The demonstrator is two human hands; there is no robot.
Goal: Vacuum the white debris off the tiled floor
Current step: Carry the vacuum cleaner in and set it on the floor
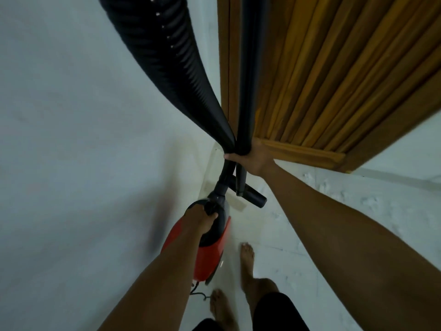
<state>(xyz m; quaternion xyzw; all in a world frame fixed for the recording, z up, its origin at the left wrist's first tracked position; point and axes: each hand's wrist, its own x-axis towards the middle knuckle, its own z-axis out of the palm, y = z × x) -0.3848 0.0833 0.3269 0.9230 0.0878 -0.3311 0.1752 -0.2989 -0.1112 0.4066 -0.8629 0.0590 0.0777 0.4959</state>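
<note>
A red and black vacuum cleaner (211, 254) hangs just above the tiled floor (274, 237), carried by its black top handle, which my left hand (202, 222) grips. My right hand (253, 158) holds the ribbed black hose (171, 60) and the straight black tube (247, 80) bunched together; both rise toward the camera. A short black nozzle end (256, 198) sticks out below that hand. White debris (338, 194) lies scattered over the tiles at the right, near the door.
A white wall (83, 139) fills the left side. A wooden door and frame (322, 80) stand at the upper right, with its base at the floor. My bare feet (247, 261) stand on the tiles beside the vacuum's power cord (198, 293).
</note>
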